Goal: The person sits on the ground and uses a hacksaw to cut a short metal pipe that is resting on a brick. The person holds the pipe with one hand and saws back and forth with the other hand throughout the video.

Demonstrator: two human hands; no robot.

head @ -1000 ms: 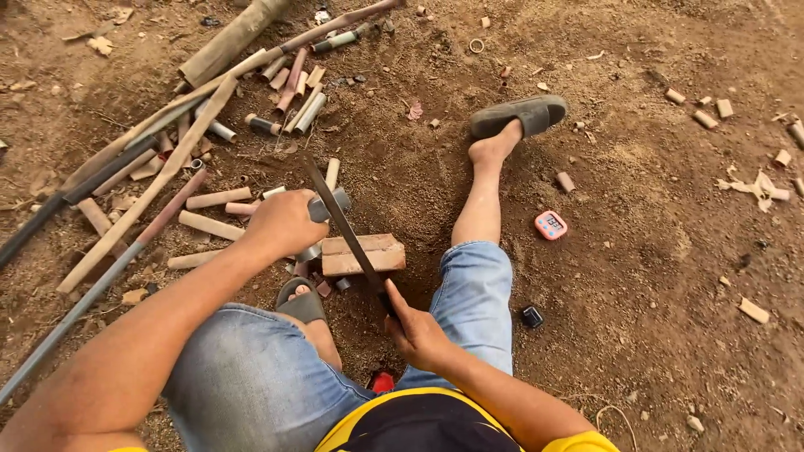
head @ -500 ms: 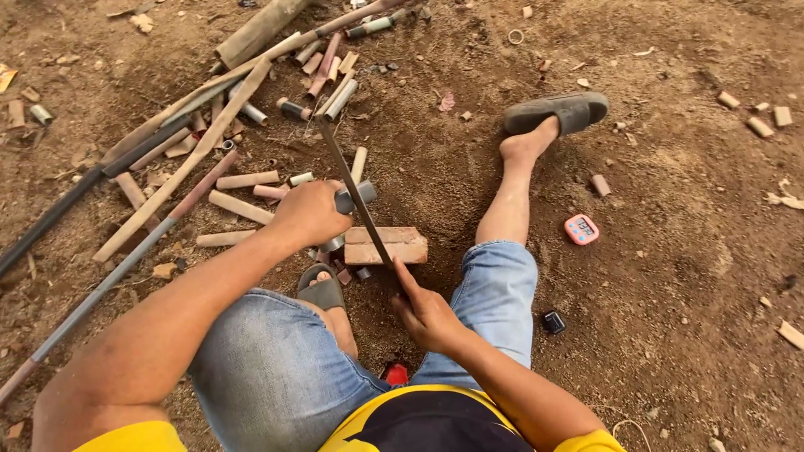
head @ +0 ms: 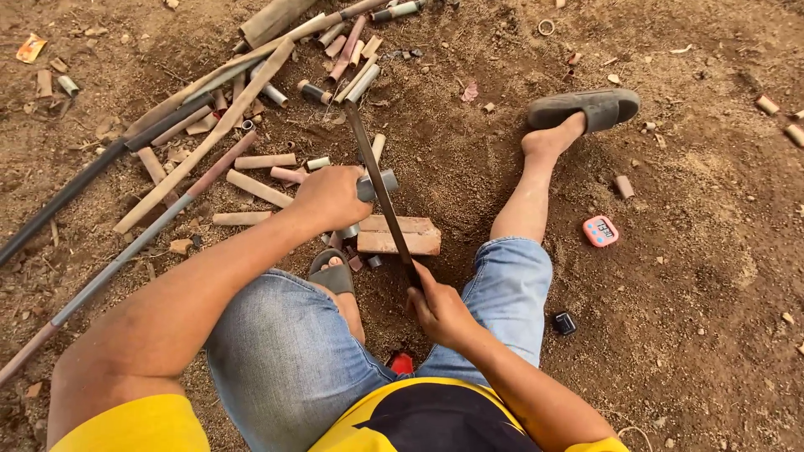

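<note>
Two hands busy: right hand [head: 440, 311] gripping long dark blade [head: 381, 188], left hand [head: 331, 197] clamping short grey pipe [head: 378, 184] on reddish brick [head: 400, 236].

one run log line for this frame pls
left hand: holds grey pipe piece on brick | right hand: grips long blade across pipe piece | nearby: pink timer

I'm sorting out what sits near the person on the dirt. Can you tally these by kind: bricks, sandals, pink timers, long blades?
Brick: 1
Sandals: 2, one by the left knee, one on the outstretched foot
Pink timer: 1
Long blade: 1, its handle in the right hand; the left hand holds a short pipe piece
Total: 5
</note>
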